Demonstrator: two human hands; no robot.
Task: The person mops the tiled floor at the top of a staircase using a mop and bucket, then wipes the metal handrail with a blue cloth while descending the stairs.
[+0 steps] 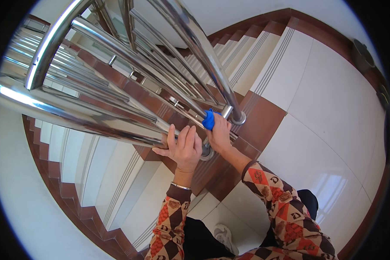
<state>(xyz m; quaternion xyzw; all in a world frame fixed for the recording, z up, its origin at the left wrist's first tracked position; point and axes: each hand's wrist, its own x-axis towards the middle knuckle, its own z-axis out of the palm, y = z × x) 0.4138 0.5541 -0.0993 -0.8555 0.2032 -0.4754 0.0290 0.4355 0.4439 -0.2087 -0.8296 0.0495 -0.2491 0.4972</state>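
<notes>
Polished metal stair railings fill the upper left of the head view. My left hand (pixel 183 148) rests on the lower end of a thick handrail tube (pixel 117 125), thumb and fingers spread over the metal. In my right hand (pixel 220 132) is a bright blue cloth (pixel 209 119), bunched around a thinner railing bar (pixel 143 68). That hand is low down, close to a short metal connector and a post (pixel 226 87) with a round base flange (pixel 239 118). Parts of the cloth are hidden by my fingers.
White stairs with brown edges descend at the lower left (pixel 113 175), and more steps (pixel 247 65) lie at the upper right. A glossy white tiled landing (pixel 318 130) spreads to my right. A dark container (pixel 364 55) stands by the far right wall. My shoe (pixel 226 237) is below.
</notes>
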